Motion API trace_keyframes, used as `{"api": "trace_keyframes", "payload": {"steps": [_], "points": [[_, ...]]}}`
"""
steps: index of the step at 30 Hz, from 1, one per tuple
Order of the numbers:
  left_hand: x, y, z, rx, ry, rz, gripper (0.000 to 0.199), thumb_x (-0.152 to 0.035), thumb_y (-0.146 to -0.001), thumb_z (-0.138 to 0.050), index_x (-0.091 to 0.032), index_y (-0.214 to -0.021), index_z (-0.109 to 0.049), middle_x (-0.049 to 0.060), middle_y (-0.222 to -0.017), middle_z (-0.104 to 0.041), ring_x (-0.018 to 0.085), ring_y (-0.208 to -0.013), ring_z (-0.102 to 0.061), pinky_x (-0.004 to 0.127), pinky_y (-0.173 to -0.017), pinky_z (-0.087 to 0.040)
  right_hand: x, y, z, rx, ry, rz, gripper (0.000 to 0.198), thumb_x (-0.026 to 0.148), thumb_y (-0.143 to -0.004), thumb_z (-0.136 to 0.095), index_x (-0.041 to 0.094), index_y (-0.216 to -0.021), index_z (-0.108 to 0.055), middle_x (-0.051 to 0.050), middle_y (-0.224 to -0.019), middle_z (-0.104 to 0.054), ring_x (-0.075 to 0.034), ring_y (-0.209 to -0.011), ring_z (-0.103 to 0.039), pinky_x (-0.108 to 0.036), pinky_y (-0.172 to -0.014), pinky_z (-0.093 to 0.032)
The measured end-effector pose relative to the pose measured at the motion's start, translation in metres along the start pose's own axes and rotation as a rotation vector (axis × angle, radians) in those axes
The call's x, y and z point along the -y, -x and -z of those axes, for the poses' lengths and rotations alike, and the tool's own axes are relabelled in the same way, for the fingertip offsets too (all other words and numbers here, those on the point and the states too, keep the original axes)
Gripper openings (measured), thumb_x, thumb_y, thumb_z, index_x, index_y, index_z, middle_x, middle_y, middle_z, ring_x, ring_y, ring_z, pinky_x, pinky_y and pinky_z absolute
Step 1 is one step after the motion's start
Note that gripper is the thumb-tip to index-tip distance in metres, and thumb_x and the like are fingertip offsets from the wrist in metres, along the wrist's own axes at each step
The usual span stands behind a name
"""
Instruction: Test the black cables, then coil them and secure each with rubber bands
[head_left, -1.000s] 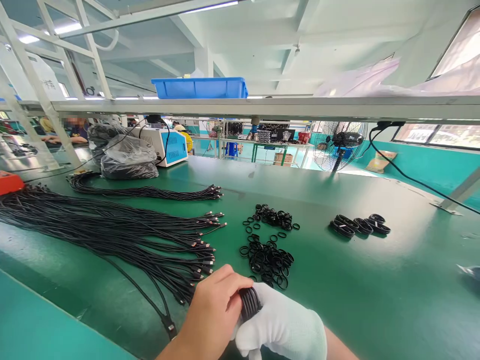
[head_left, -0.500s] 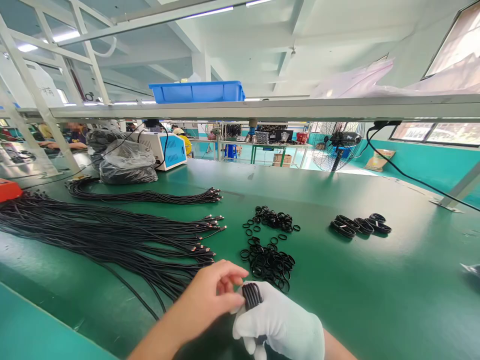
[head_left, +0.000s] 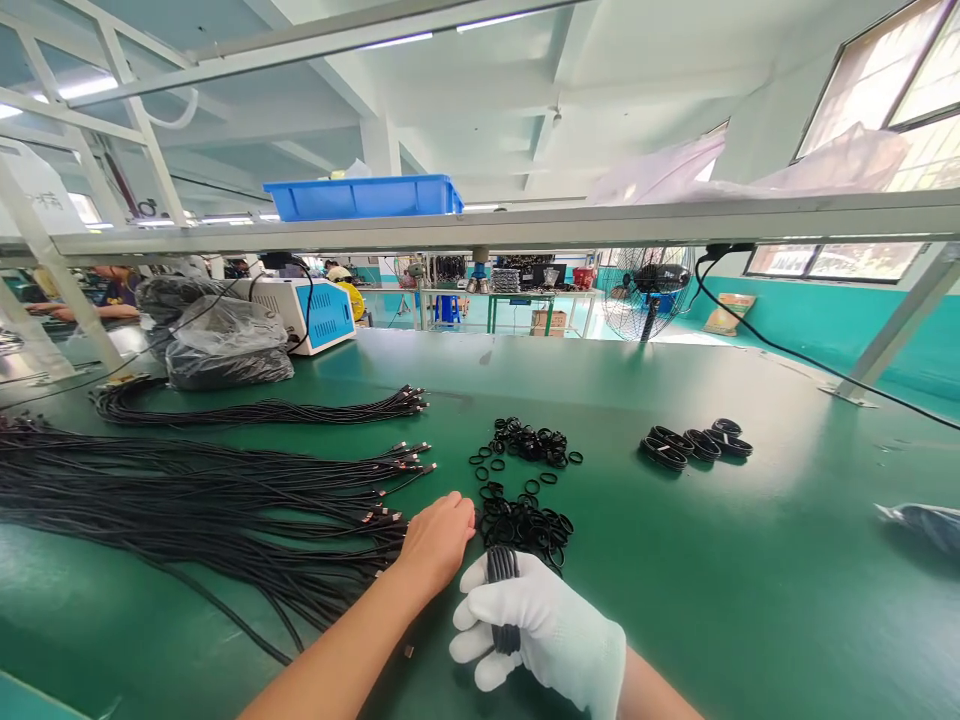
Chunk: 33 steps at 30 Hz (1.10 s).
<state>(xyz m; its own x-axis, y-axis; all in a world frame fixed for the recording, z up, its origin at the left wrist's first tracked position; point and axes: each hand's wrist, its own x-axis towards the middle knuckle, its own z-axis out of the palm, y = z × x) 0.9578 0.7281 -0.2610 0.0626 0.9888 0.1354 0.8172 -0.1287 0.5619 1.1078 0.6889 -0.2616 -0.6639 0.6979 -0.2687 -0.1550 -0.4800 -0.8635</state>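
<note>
My right hand (head_left: 544,610), in a white glove, grips a coiled black cable (head_left: 503,565) between thumb and fingers. My bare left hand (head_left: 439,540) is at the left edge of the nearer pile of black rings (head_left: 525,525). Its fingers are curled together with the tips turned away, so whatever they pinch is hidden. A second heap of black rings (head_left: 529,442) lies just behind, with several loose ones around it. Left of my left hand, many long black cables (head_left: 247,490) lie with their metal plugs pointing right.
Several coiled cables (head_left: 697,445) lie on the green table (head_left: 637,600) to the right. Another cable bundle (head_left: 300,410), a plastic bag (head_left: 229,345) and a blue-white machine (head_left: 300,312) are at the back left. Overhead runs a shelf (head_left: 525,230) with a blue bin (head_left: 367,197).
My left hand has moved off the coiled cable and forward to the edge of the ring pile. My right hand still holds the coil, turned slightly. The view has shifted right.
</note>
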Motion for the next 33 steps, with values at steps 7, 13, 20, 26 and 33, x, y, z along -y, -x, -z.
{"api": "trace_keyframes", "payload": {"steps": [7,13,20,26,33], "points": [[-0.004,0.035,0.028,0.138,0.521,0.167,0.015,-0.031,-0.079,-0.045,-0.019,-0.071,-0.045,-0.006,-0.058,-0.041,0.011,-0.053,-0.038,0.024,-0.052,-0.031,0.006,-0.004,0.000,-0.185,-0.079,0.116,0.033,0.028,-0.056,-0.068,0.016,-0.078,-0.048,-0.001,-0.066,-0.060,-0.014,-0.052,-0.059,-0.019,-0.038,-0.038],[-0.018,0.067,0.015,0.238,0.857,0.249,0.017,-0.033,-0.078,-0.046,-0.017,-0.072,-0.043,-0.002,-0.065,-0.049,0.008,-0.051,-0.039,0.021,-0.050,-0.029,0.003,-0.015,-0.010,-0.385,0.251,0.159,0.020,0.019,-0.057,-0.054,0.019,-0.075,-0.044,0.005,-0.038,-0.051,-0.011,-0.032,-0.045,-0.021,-0.033,-0.033],[-0.025,0.085,0.028,0.285,1.058,0.112,0.011,-0.027,-0.080,-0.044,-0.018,-0.074,-0.045,-0.001,-0.072,-0.054,0.009,-0.055,-0.042,0.023,-0.054,-0.032,-0.002,-0.005,-0.018,-0.533,0.545,0.409,0.020,0.007,-0.054,-0.047,0.021,-0.066,-0.041,0.009,-0.048,-0.042,-0.008,-0.046,-0.040,-0.020,-0.043,-0.030],[-0.014,0.073,0.040,0.261,0.396,0.030,0.004,-0.020,-0.075,-0.046,-0.020,-0.072,-0.048,-0.004,-0.060,-0.062,0.012,-0.057,-0.046,0.023,-0.054,-0.031,-0.002,0.005,-0.026,-0.514,0.821,0.483,0.017,0.006,-0.058,-0.043,0.021,-0.065,-0.040,0.007,-0.055,-0.040,-0.009,-0.053,-0.035,-0.022,-0.049,-0.032],[-0.003,0.060,0.048,0.517,0.316,0.042,0.017,-0.030,-0.074,-0.047,-0.019,-0.063,-0.054,-0.003,-0.058,-0.060,0.012,-0.050,-0.049,0.020,-0.044,-0.033,0.003,0.014,-0.031,-0.507,1.034,0.451,0.017,0.007,-0.060,-0.045,0.022,-0.065,-0.038,0.006,-0.055,-0.039,-0.010,-0.052,-0.034,-0.022,-0.049,-0.030]]}}
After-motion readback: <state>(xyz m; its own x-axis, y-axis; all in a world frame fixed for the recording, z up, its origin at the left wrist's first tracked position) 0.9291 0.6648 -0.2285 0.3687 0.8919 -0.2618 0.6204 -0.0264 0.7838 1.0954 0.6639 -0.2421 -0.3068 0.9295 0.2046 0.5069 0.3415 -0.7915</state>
